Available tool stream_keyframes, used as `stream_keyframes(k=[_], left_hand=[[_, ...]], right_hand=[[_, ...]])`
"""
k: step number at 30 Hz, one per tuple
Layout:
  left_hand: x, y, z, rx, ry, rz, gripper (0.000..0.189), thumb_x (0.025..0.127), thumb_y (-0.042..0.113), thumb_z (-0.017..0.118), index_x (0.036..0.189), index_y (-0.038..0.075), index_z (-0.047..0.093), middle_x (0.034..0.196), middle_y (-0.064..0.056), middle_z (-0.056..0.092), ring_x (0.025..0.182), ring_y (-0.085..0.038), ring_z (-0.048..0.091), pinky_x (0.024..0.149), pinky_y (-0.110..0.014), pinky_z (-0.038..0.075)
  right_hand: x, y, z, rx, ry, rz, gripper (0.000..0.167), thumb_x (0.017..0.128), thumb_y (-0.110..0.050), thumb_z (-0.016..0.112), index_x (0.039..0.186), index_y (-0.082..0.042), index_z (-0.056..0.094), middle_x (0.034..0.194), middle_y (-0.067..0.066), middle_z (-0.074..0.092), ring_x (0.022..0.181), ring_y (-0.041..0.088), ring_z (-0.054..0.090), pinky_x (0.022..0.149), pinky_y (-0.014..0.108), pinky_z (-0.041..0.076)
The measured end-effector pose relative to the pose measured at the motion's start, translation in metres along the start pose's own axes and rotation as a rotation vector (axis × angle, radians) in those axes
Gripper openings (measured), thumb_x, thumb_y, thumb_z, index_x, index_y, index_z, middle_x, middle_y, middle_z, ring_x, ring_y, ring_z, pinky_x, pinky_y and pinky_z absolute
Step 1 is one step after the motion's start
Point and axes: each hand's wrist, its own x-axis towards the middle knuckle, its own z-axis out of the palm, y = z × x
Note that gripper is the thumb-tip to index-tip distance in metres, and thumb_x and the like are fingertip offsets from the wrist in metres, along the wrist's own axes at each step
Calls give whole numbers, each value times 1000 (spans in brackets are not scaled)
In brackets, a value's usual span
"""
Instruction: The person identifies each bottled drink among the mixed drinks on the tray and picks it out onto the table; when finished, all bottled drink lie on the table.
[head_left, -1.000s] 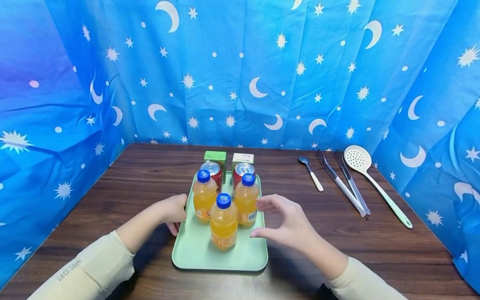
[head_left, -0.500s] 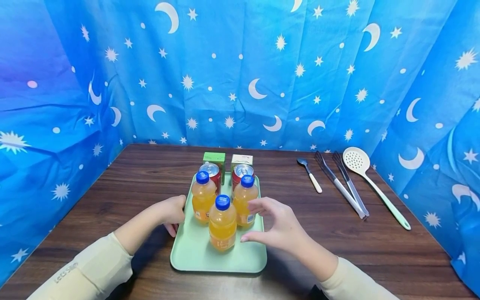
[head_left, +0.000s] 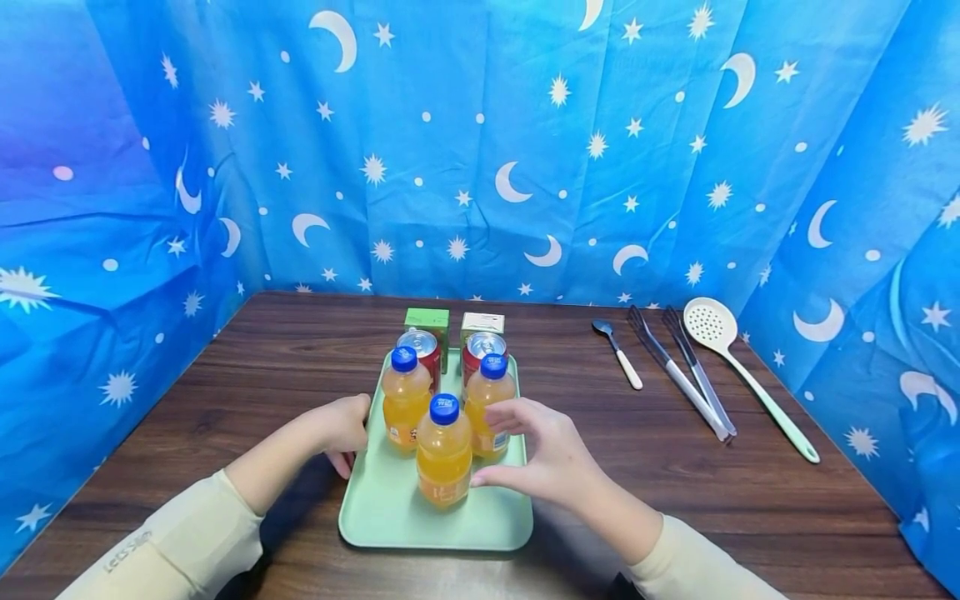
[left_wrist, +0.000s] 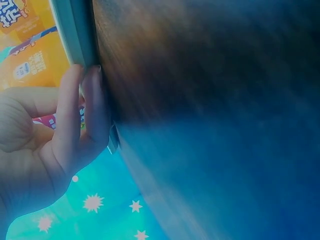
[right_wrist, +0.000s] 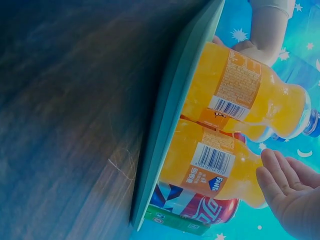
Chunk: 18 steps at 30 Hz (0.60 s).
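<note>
My left hand (head_left: pixel 348 429) grips the left rim of a light green tray (head_left: pixel 390 521), its fingers at the edge in the left wrist view. Three blue-capped orange soda bottles stand upright on the tray: a front one (head_left: pixel 444 458), a left one (head_left: pixel 403 408) and a right one (head_left: pixel 486 396). Behind them are two red soda cans, one left (head_left: pixel 422 342) and one right (head_left: pixel 486 345). My right hand (head_left: pixel 551 458) hovers over the tray's right side, thumb and fingers spread apart, beside the right and front bottles. It holds nothing. In the right wrist view its fingertips are near the right bottle's neck (right_wrist: pixel 250 192).
Behind the cans stand a green carton (head_left: pixel 427 318) and a pale-topped carton (head_left: pixel 483 322). Farther right on the dark wooden table (head_left: pixel 600 517) lie a spoon (head_left: pixel 621 354), metal tongs (head_left: pixel 686 383) and a slotted skimmer (head_left: pixel 750 375). A blue star-and-moon cloth (head_left: pixel 450 142) hangs around the table.
My right hand has moved left over the tray, closer to the right and front bottles. The left hand stays at the tray's rim. The whole head view has shifted slightly.
</note>
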Motion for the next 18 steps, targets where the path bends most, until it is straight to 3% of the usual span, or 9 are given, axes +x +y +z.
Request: stream_keyframes(k=[6, 11, 18], left_hand=[[0, 1, -1, 0, -4, 1, 26, 76, -14, 52, 97, -3, 41, 82, -17, 53, 54, -28, 62, 45, -36, 56], [-1, 2, -1, -5, -7, -6, 27, 76, -14, 53, 98, -3, 41, 82, -17, 52, 54, -28, 62, 45, -36, 56], [0, 1, 0, -4, -5, -9, 27, 75, -14, 52, 97, -3, 41, 84, -17, 51, 54, -28, 61, 45, -36, 56]], right_hand=[[-1, 14, 5, 13, 10, -1, 57, 60, -12, 88, 107, 5, 60, 102, 17, 65, 90, 29, 65, 79, 42, 55], [-5, 33, 11, 11, 1, 28, 60, 63, -25, 87, 112, -1, 61, 107, 9, 66, 95, 20, 64, 82, 37, 55], [-4, 34, 14, 18, 4, 13, 60, 65, -31, 85, 113, -3, 62, 109, 6, 66, 98, 17, 63, 83, 34, 55]])
